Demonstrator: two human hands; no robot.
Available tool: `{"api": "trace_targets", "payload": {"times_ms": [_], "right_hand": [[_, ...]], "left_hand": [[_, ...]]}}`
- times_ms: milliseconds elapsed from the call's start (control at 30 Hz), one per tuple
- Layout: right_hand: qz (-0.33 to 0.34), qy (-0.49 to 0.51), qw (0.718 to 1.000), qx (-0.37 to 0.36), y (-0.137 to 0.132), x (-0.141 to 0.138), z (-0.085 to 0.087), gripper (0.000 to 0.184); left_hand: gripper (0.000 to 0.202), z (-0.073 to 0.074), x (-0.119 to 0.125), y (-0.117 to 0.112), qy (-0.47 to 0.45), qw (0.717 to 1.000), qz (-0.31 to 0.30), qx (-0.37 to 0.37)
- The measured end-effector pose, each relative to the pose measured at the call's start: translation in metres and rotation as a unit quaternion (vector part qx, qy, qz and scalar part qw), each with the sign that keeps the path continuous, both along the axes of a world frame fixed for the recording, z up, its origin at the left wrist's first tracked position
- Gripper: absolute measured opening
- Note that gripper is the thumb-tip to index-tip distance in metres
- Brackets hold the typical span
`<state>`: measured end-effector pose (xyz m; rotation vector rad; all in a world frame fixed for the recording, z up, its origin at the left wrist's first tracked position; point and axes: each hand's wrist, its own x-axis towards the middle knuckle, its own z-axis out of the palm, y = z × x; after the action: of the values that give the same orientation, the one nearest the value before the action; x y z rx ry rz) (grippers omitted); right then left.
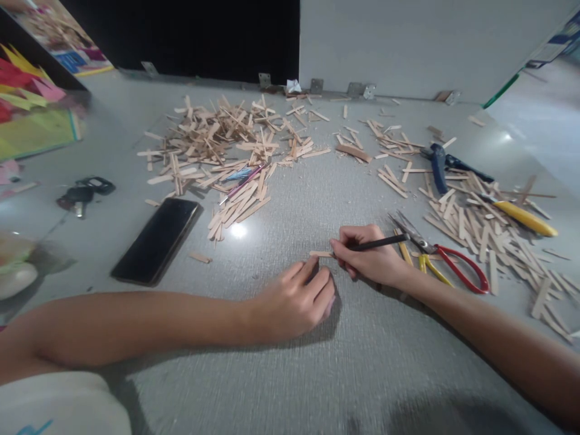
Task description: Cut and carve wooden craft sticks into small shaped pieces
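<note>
A short wooden craft stick (321, 254) lies flat on the grey table between my hands. My left hand (302, 296) rests on the table with curled fingers, its index fingertip pressing the stick's left end. In my right hand (369, 257) I grip a slim black pen (380, 242), its writing end low over the right end of the stick and hidden by my fingers. Beside my right wrist lie scissors with red and yellow handles (462, 266), blades spread.
A large heap of craft sticks (217, 133) covers the far left, with a purple pen (242, 184) on it. More sticks (489, 232) lie right, with blue-handled pliers (438, 168) and a yellow-handled cutter (525, 218). A phone (157, 241) and keys (80, 196) lie left. A partition (408, 48) stands behind.
</note>
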<state>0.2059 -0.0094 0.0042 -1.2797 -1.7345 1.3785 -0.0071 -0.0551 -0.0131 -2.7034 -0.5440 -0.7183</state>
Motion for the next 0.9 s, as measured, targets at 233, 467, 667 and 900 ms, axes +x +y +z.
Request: {"api": "trace_targets", "payload": {"times_ms": [233,467,667,900], "right_hand": [[-0.005,-0.002,1.000,-0.005,-0.0010,-0.0006,0.0011,0.053],[-0.030,0.009,0.999,-0.029,-0.0013,-0.0023,0.0009,0.053],[-0.036,0.011,0.999,-0.036,-0.0011,-0.0023,-0.0003,0.053],[-0.028,-0.011,1.000,-0.007,-0.0022,-0.0010,0.0008,0.053]], "left_hand": [[0.031,-0.0031,-0.0004,0.0004,-0.001,1.000,-0.001,-0.007],[0.024,-0.0037,-0.0023,-0.0006,-0.003,1.000,-0.011,-0.021],[0.029,-0.0024,-0.0012,-0.0006,-0.006,1.000,-0.006,-0.013],[0.035,-0.0040,-0.0011,-0.0010,-0.003,0.999,0.021,-0.050]]}}
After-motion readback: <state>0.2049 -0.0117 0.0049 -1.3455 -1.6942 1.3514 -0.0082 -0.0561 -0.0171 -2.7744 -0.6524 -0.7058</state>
